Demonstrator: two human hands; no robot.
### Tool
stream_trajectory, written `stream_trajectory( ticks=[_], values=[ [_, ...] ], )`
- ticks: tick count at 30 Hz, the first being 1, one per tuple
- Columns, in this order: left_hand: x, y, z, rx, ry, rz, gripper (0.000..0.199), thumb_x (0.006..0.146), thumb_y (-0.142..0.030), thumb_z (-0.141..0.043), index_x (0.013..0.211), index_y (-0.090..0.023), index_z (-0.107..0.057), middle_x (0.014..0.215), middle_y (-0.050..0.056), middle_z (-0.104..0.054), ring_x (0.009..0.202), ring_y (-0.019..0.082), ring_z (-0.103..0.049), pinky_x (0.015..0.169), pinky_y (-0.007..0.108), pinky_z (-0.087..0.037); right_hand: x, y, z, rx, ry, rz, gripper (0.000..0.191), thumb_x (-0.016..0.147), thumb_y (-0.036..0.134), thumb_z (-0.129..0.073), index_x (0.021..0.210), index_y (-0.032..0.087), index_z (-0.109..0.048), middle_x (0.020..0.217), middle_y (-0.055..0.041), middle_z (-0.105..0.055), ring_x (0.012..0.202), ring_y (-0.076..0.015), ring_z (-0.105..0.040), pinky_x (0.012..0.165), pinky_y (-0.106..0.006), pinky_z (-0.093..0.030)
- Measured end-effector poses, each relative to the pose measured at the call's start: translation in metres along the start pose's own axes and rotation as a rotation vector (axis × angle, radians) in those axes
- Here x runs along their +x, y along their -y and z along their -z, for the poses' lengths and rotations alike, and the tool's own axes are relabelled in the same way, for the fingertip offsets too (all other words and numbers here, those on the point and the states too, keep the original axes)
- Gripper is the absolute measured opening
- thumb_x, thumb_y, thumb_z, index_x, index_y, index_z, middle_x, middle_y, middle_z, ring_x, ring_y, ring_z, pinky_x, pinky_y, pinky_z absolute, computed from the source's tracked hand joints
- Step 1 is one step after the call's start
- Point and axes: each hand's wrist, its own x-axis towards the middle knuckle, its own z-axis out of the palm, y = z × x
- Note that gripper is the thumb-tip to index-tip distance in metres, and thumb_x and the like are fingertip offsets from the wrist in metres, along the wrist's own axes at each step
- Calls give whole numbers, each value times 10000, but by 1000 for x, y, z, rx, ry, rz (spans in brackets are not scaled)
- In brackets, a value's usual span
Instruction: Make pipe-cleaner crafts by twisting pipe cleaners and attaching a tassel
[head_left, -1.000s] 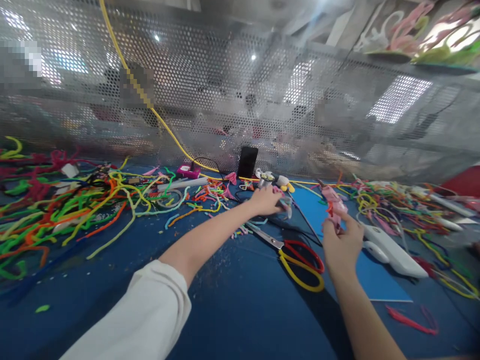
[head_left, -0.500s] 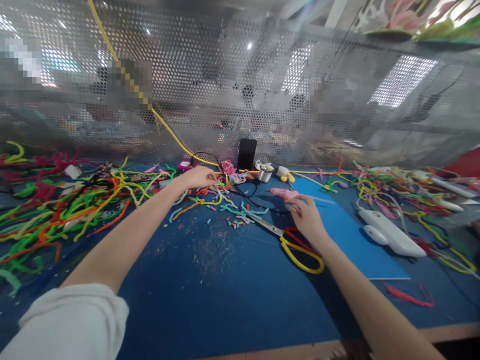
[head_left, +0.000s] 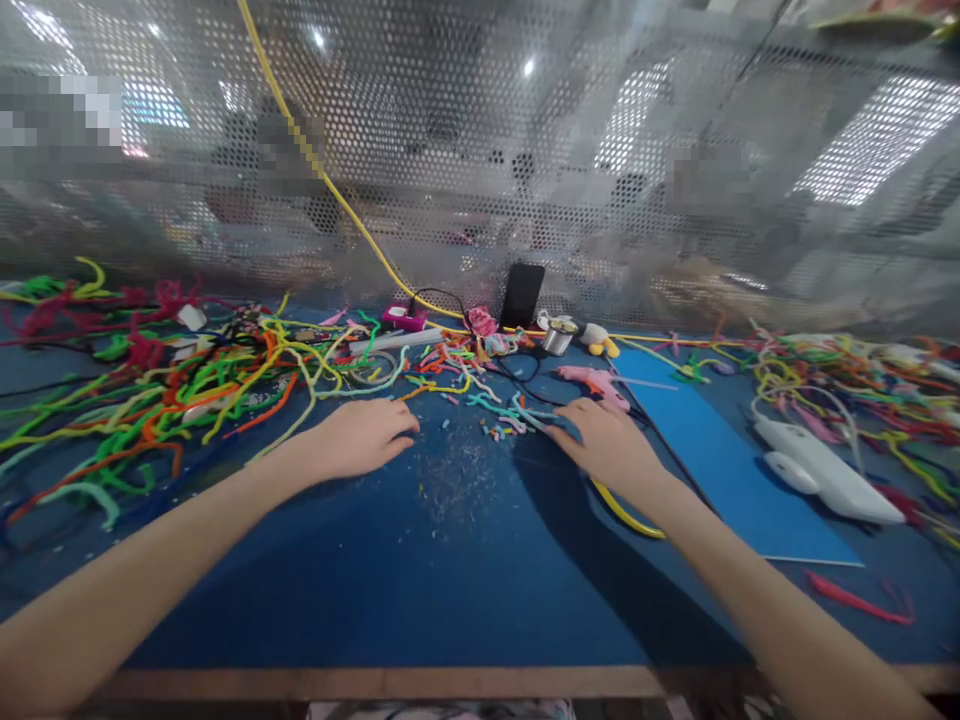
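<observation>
My left hand (head_left: pixel 364 435) hovers at or just over the blue tabletop, thumb apart from loosely bent fingers, with nothing visible in it. To the right, my right hand (head_left: pixel 600 440) lies over a pair of scissors, thumb and forefinger apart. Most of the scissors is hidden beneath it; a yellow handle loop (head_left: pixel 628 515) shows below the wrist. I cannot tell whether the hand touches them. Just beyond that hand lies a pink glue gun (head_left: pixel 589 378). Short cut bits of fuzzy pipe cleaner (head_left: pixel 501 430) are scattered between the hands.
Tangled colourful pipe cleaners (head_left: pixel 187 390) heap up on the left, with more (head_left: pixel 825 370) at the right. A dark phone (head_left: pixel 523 296) leans at the back near a wire spool (head_left: pixel 557 338). A blue board (head_left: pixel 720 470) and a white device (head_left: pixel 829 470) lie right.
My left hand has come back from the pile at the rear towards me. My right hand has moved from beside the glue gun onto the scissors' place. The view has shifted slightly.
</observation>
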Motion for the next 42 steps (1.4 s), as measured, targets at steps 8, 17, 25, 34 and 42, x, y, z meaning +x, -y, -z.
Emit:
stream_trajectory(
  ticks=[8,17,25,34,42],
  values=[
    [-13,4,-43,-39,-227,61,320,1015,-334,-421,1176,-195,-661,1226,80,-668,1144,256,-609,1011,429,-474,-43,13,6,120,39,73,209,941,262,-575,865,243,-769,959,-59,-712,918,-232,-594,865,-358,-434],
    [-13,7,-58,-81,-324,70,259,991,-314,-460,1133,-201,-645,1194,66,-674,1103,248,-595,970,415,-483,-2,16,41,-126,-19,-55,372,1026,214,-299,1155,216,-648,1085,-94,-734,875,-204,-654,648,-309,-375],
    [-15,7,-61,-37,-479,244,273,995,-244,-429,1078,-176,-680,1091,80,-692,1024,240,-629,920,391,-517,96,30,33,185,92,-106,370,946,118,-380,1212,170,-632,1100,-135,-734,926,-242,-667,752,-308,-421],
    [-13,31,-63,-51,-475,264,301,971,-218,-467,1058,-166,-750,1032,95,-706,990,252,-632,920,405,-536,105,28,6,404,305,76,210,795,337,-661,827,169,-783,834,-41,-768,745,-178,-664,662,-238,-440],
    [-10,25,-64,-138,-390,58,467,1011,-385,-417,1380,-142,-568,1319,137,-629,1248,282,-519,1092,464,-436,134,47,9,345,182,26,255,883,227,-538,897,124,-771,932,-109,-760,850,-190,-659,775,-251,-440]
  ],
)
